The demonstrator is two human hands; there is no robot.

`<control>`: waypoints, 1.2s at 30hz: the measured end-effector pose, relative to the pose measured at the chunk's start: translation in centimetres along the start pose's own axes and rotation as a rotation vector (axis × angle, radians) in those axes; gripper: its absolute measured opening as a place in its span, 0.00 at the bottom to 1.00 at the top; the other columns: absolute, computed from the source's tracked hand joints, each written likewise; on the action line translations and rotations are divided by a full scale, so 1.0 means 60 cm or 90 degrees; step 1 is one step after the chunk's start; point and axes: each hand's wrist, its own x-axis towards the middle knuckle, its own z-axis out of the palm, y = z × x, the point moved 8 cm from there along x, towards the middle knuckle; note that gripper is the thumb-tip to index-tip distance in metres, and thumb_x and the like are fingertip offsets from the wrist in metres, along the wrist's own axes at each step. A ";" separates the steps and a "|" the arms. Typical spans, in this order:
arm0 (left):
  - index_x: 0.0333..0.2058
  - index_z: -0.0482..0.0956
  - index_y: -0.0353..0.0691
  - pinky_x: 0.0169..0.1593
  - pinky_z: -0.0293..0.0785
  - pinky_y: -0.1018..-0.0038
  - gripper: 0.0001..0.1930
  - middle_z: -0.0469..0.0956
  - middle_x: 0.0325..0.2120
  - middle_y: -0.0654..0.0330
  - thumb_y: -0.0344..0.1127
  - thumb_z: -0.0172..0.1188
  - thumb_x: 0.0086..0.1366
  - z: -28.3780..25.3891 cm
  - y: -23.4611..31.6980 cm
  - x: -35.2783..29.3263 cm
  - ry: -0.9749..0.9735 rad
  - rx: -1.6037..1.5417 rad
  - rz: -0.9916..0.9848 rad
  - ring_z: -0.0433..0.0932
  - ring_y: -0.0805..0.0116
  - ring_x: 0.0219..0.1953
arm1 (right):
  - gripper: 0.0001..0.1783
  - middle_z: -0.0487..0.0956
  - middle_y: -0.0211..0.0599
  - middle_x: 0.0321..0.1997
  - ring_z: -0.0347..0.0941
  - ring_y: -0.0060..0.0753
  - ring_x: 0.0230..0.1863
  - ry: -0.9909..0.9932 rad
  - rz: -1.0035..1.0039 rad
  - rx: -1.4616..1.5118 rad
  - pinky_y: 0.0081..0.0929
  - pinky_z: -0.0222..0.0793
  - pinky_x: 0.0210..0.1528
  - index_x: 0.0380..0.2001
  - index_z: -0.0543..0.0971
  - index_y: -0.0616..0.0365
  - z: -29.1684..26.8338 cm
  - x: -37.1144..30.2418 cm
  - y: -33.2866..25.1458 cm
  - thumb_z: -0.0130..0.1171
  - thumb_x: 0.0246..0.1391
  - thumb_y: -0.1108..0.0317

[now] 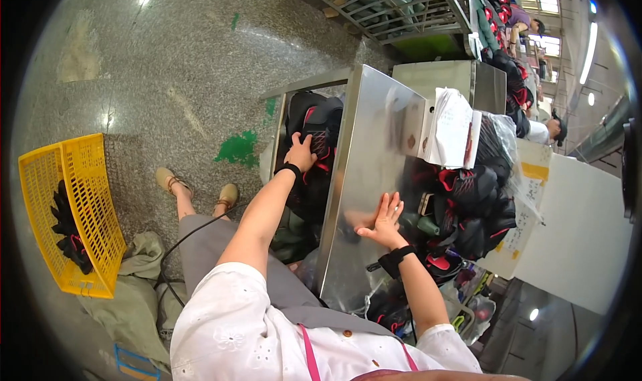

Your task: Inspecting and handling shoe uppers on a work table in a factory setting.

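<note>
My left hand (302,153) reaches down beside the metal table, its fingers spread against a black shoe (322,125) with red trim. That shoe lies among other dark shoes in the space below the tabletop; I see no grip closed round it. My right hand (384,223) rests on the shiny metal tabletop (364,150), fingers stretched out, holding nothing. Close to it, on the tabletop's far side, black shoes with red linings (468,183) are heaped up. A black band is around each wrist.
A yellow plastic basket (107,214) with black shoes stands on the floor at left, by green-grey cloth (130,301). White papers (453,130) lie at the table's far end. A metal rack (394,10) stands beyond. Other people work at far right.
</note>
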 end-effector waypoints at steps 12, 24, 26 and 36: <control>0.46 0.72 0.39 0.57 0.63 0.62 0.20 0.64 0.50 0.45 0.34 0.55 0.52 -0.095 -0.204 -0.080 0.132 -0.046 -0.023 0.66 0.46 0.51 | 0.76 0.11 0.42 0.66 0.06 0.63 0.65 0.011 0.007 0.007 0.77 0.37 0.53 0.64 0.25 0.45 0.000 0.006 0.011 0.71 0.26 0.39; 0.37 0.72 0.34 0.44 0.71 0.59 0.12 0.75 0.38 0.44 0.33 0.51 0.56 -0.378 -0.693 -0.542 0.116 0.256 -0.341 0.73 0.46 0.42 | 0.72 0.18 0.52 0.67 0.13 0.68 0.66 0.118 -0.038 -0.124 0.68 0.42 0.58 0.64 0.27 0.49 -0.004 0.011 0.036 0.67 0.31 0.36; 0.34 0.73 0.33 0.40 0.71 0.58 0.11 0.76 0.32 0.42 0.35 0.50 0.58 -0.383 -0.696 -0.589 0.132 0.343 -0.290 0.74 0.44 0.37 | 0.71 0.25 0.61 0.67 0.25 0.72 0.66 0.105 -0.058 -0.229 0.58 0.45 0.62 0.64 0.30 0.55 -0.005 0.031 0.012 0.65 0.31 0.34; 0.27 0.79 0.33 0.37 0.73 0.63 0.15 0.78 0.25 0.45 0.42 0.55 0.55 -0.271 -0.340 -0.423 0.025 0.208 -0.072 0.79 0.51 0.30 | 0.26 0.71 0.39 0.44 0.76 0.42 0.39 0.038 -0.026 -0.461 0.43 0.71 0.39 0.38 0.77 0.49 -0.041 0.053 -0.137 0.68 0.29 0.54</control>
